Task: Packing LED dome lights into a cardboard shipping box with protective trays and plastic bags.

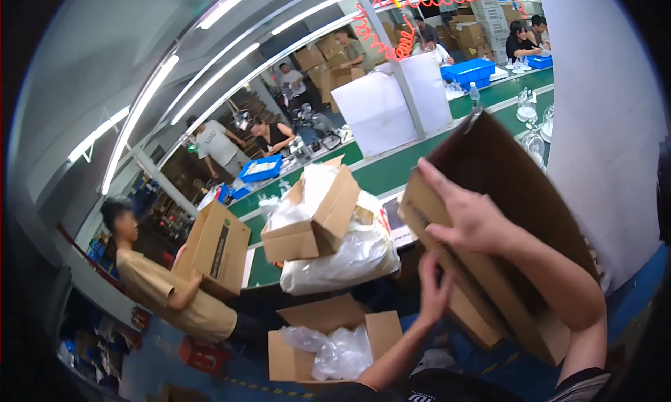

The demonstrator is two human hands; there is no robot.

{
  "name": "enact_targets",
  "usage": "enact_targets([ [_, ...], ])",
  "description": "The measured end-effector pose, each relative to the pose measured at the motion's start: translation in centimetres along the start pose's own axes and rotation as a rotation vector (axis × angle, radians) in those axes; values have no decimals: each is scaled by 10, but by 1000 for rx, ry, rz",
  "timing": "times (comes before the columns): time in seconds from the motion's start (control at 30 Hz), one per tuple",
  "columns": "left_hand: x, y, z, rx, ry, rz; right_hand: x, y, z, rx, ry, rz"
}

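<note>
A big brown cardboard box [514, 171] stands tilted in front of me on the right, its open, dark inside showing. My right forearm reaches across it. My right hand [472, 217] grips its near left side, thumb and index finger visible along the cardboard. Lower down, my left hand [435, 290] is raised beside the same box with its fingers apart; whether the fingertips touch the cardboard I cannot tell. Below the box is another cardboard piece [475, 321], partly hidden by it.
An open carton [290, 360] with clear plastic bags stands low at centre. A stuffed carton [290, 242] rests on a white plastic sack [342, 268] by the green conveyor [388, 171]. At left a person [168, 290] holds a box [227, 252]. Clear glassware [528, 105] stands at far right.
</note>
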State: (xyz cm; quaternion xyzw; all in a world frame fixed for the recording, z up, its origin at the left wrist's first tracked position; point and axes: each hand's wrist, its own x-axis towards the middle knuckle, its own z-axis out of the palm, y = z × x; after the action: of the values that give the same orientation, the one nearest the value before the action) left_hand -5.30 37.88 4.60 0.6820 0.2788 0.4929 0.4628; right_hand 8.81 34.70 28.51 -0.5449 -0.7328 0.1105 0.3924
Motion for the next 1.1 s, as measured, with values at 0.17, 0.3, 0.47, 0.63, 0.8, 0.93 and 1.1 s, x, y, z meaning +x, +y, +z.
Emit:
enact_targets([
  [0.17, 150, -20, -86, 83, 152, 190, -27, 91, 58, 296, -760, 87],
  [0.3, 202, -18, -87, 153, 145, -6, -67, 72, 50, 49, -923, 489],
  [0.47, 251, -44, -107, 163, 33, -168, -81, 44, -7, 154, -1027, 509],
  [0.63, 217, -21, -105, 234, -119, -331, -117, 125, -79, 354, -479, 212],
  [0.8, 175, -35, -105, 325, -267, -367, -239, 307, -129, -357, 447, 865],
  [0.93, 146, -28, -110, 538, -250, -395, -328, 397, -75, -259, -67, 871],
  [1.1, 135, -21, -106, 627, -199, -323, -370, 441, 17, -720, -343, 1111],
])
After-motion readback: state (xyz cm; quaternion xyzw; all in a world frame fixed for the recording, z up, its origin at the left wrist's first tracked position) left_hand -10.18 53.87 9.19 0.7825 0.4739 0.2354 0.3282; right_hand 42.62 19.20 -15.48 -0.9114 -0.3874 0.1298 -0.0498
